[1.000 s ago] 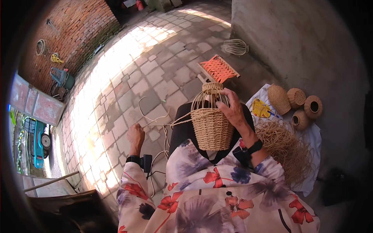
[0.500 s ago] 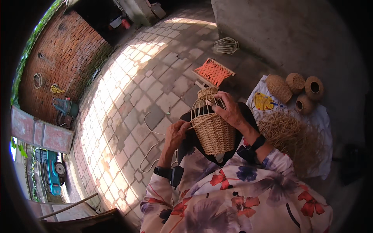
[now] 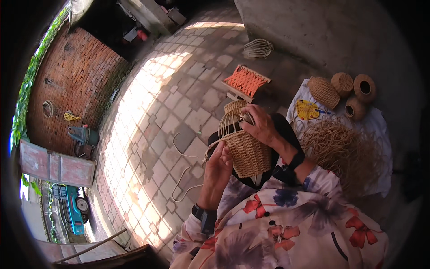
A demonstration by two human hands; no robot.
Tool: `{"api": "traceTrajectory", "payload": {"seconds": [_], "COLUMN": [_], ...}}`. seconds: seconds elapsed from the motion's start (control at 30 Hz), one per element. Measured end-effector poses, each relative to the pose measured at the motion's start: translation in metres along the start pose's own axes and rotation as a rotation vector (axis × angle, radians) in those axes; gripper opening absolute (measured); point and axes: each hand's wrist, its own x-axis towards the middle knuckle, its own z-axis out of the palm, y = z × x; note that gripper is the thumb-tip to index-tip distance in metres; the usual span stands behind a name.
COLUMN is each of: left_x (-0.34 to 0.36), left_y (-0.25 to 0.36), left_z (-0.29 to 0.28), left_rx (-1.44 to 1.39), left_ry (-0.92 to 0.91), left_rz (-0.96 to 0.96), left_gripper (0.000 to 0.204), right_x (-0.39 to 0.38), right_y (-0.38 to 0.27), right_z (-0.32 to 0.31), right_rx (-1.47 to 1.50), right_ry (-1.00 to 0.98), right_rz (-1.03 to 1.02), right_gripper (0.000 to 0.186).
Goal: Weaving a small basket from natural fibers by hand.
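A half-woven basket (image 3: 248,152) stands tilted in my lap, tightly woven below, with bare upright ribs between the weave and a woven neck ring (image 3: 234,106) at its top. My right hand (image 3: 260,127) wraps around the ribs and upper weave on the right side; part of its fingers is hidden inside. At the left edge of the weave, my left hand (image 3: 218,163) is closed in a pinch on a strand of cord, close against the basket wall. A pale length of cord (image 3: 178,181) trails in curves over the paving to the left.
A low stool (image 3: 247,81) with orange webbing stands just beyond my knees. To the right, a white cloth (image 3: 378,134) bears a heap of loose fibre (image 3: 336,143), a yellow item (image 3: 307,110) and several finished woven baskets (image 3: 323,92). A wire-like frame (image 3: 258,48) lies near the wall.
My left hand has moved right and turned, coming in against the basket's front left side. The basket's neck has tipped slightly left, while my right hand keeps its hold.
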Motion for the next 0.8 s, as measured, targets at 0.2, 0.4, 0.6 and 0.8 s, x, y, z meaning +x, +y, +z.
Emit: {"api": "traceTrajectory", "payload": {"seconds": [0.2, 0.4, 0.6, 0.8], "left_x": [0.007, 0.001, -0.002, 0.023], "left_y": [-0.009, -0.012, -0.007, 0.023], "left_z": [0.017, 0.000, 0.005, 0.065], "left_rx": [-0.196, 0.637, 0.804, 1.007], "left_ry": [-0.230, -0.068, 0.012, -0.045], "left_rz": [0.041, 0.299, 0.407, 0.606], "left_gripper": [0.023, 0.023, 0.027, 0.028], "right_x": [0.002, 0.000, -0.001, -0.001], "right_y": [0.004, 0.018, 0.022, 0.026], "right_z": [0.001, 0.008, 0.005, 0.010], "right_rx": [0.043, 0.407, 0.511, 0.377], "right_ry": [0.030, 0.063, 0.021, 0.063], "right_rz": [0.006, 0.121, 0.179, 0.107], "right_gripper": [0.032, 0.022, 0.022, 0.020]}}
